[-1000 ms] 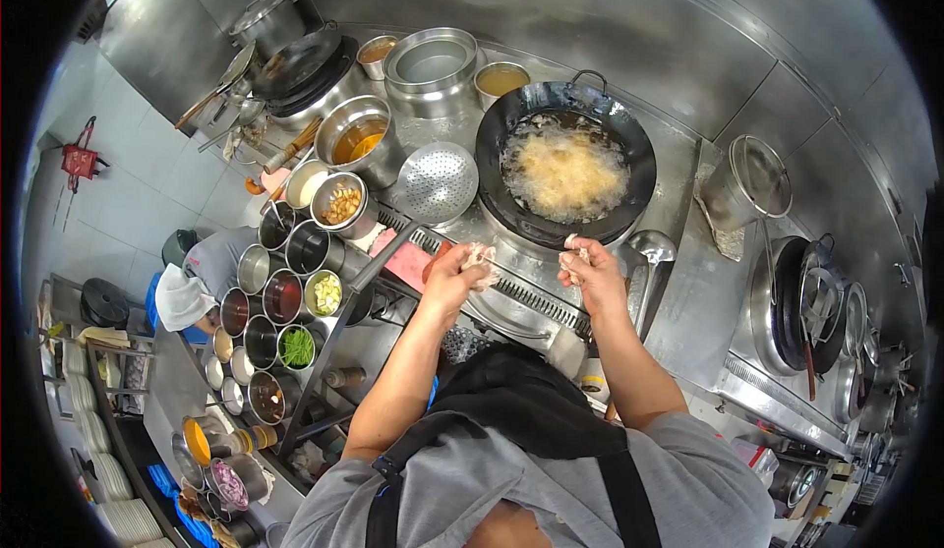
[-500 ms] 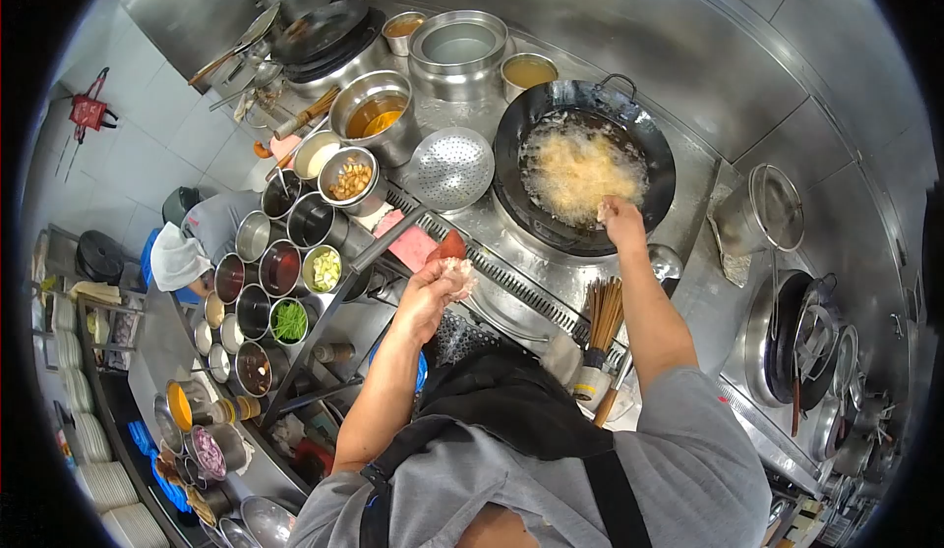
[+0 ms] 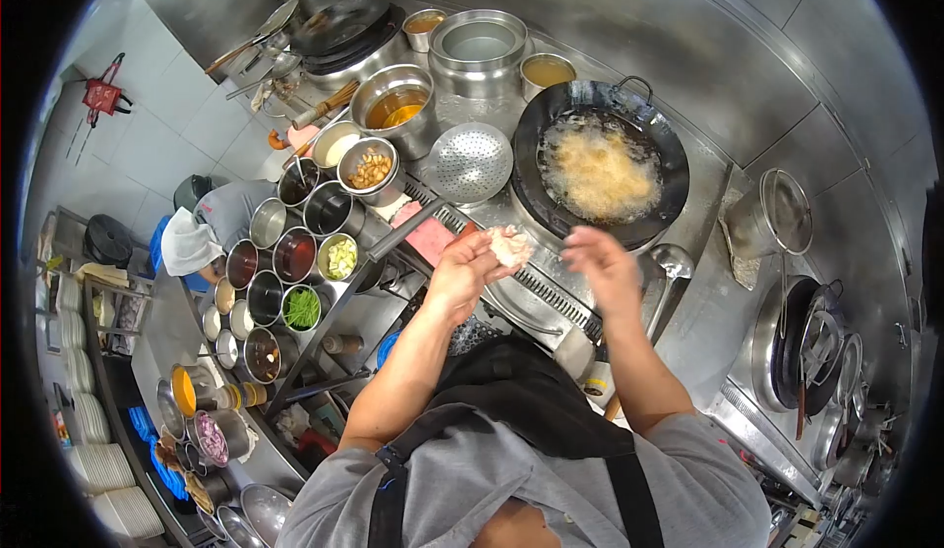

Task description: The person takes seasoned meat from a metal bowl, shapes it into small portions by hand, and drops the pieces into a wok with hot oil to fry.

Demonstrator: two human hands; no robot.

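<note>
My left hand point(image 3: 464, 271) pinches a clump of pale raw food point(image 3: 510, 246) in front of the wok. To its right, my right hand point(image 3: 604, 268) is raised, slightly blurred, its fingers apart with nothing seen between them. Beyond both hands sits a black wok point(image 3: 671, 167), where golden pieces point(image 3: 602, 172) bubble in hot oil. A perforated skimmer point(image 3: 471, 163) lies left of the wok, and a ladle point(image 3: 673, 261) rests at its near right side.
Metal pots of ingredients point(image 3: 295, 255) stand in rows at the left. A steel pot of orange liquid point(image 3: 395, 106) and a large steel pot point(image 3: 479, 42) are behind. At the right, a strainer point(image 3: 786, 212) sits on a container. Someone in a white cap point(image 3: 189, 243) is at the left.
My right hand has come back from over the wok towards my left hand. My left hand has moved right and up with the clump. The whole view has shifted slightly.
</note>
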